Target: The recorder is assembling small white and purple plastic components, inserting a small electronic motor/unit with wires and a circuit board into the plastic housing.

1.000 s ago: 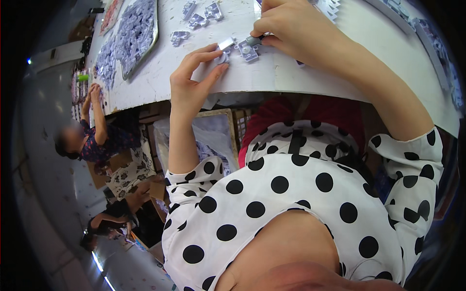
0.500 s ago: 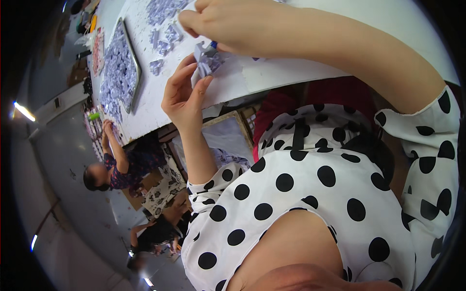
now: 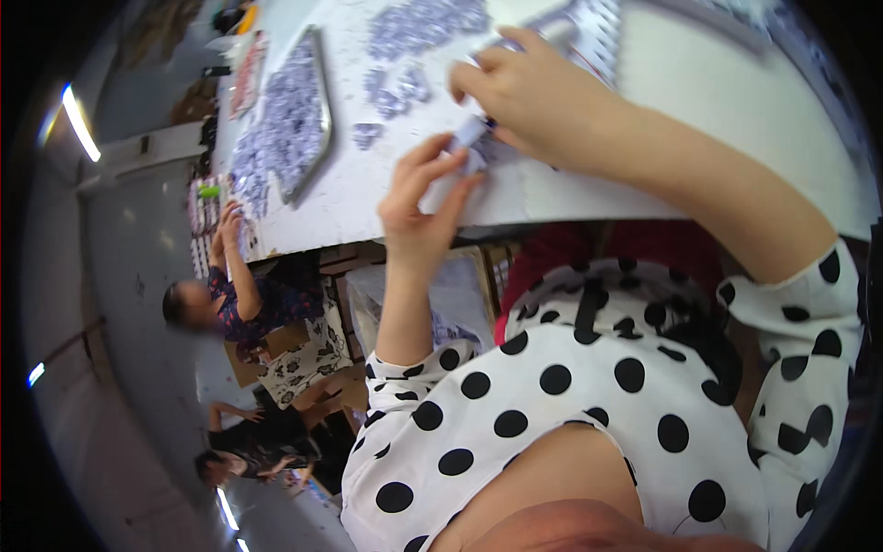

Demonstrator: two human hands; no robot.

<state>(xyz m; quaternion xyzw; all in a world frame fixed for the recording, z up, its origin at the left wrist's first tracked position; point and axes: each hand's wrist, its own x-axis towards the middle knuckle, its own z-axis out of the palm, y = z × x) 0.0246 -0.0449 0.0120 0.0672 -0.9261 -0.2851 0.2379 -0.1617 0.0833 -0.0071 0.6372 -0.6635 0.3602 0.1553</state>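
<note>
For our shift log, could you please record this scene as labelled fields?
Left hand: bare, pinching a small pale-lilac plastic part
Right hand: bare, close beside that part; grip too blurred to tell
Surface: flat white table
Loose items: pale-lilac plastic pieces beyond the hands
Container: grey-rimmed tray heaped with similar pieces, at left
Co-worker: person in dark patterned top, left

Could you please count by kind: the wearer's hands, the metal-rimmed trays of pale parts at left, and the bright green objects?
Hands: 2 (left hand, right hand)
Metal-rimmed tray: 1
Green object: 1
Total: 4, without the loose pale parts, too blurred to count
</note>
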